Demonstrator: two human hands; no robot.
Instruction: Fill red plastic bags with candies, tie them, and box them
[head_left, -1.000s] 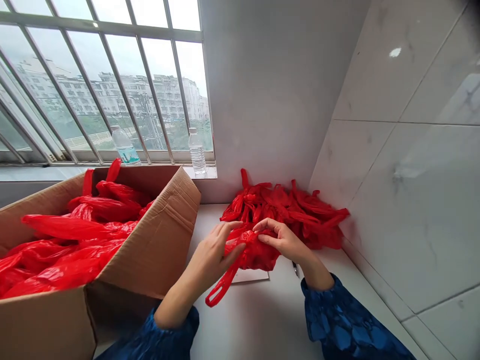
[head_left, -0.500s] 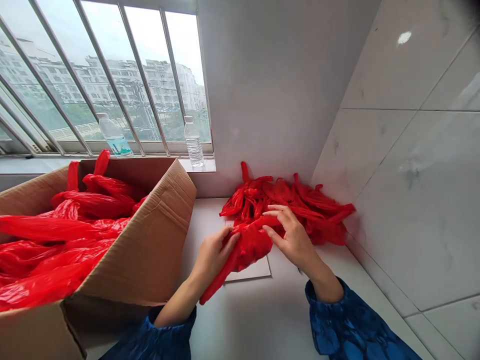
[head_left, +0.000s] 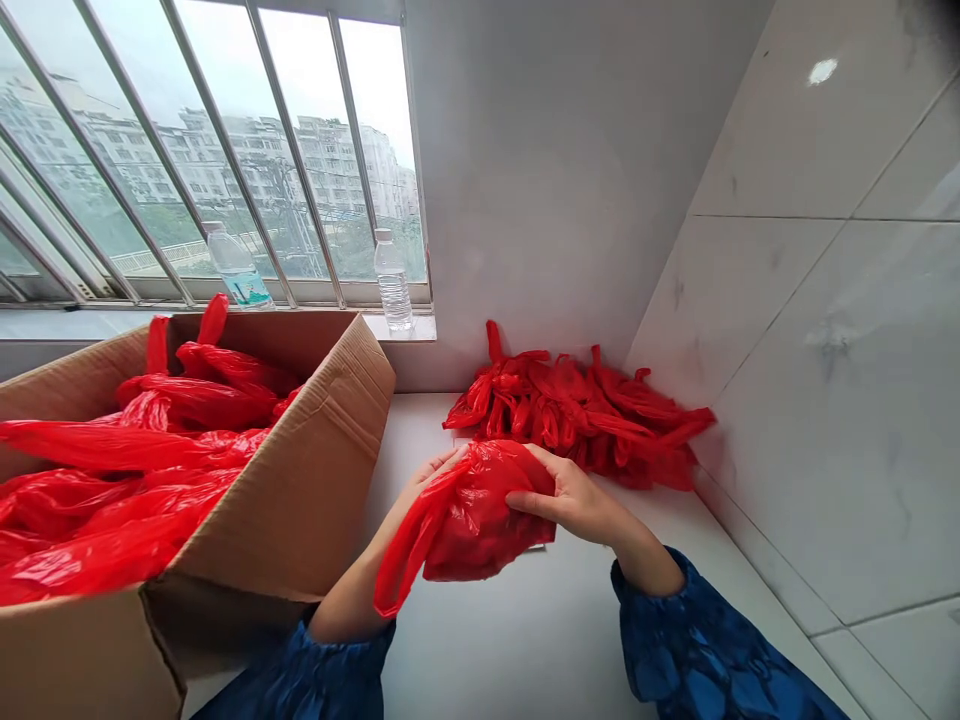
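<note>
Our right hand (head_left: 579, 497), spread loosely a moment ago, now clamps the side of the red plastic bag (head_left: 487, 530) held over the bench (head_left: 510, 645); our left hand (head_left: 409, 494) sits partly behind it, grip impossible to tell; we judge the bag better secured.

An indoor room, whether of a home or a small workshop cannot be told, is shown by a barred window (head_left: 228, 150) beyond the table's (head_left: 510, 650) far edge, a tiled wall (head_left: 832, 400) along its right edge, red bags (head_left: 570, 405) heaped at its far right corner, and a cardboard box (head_left: 300, 480).
</note>
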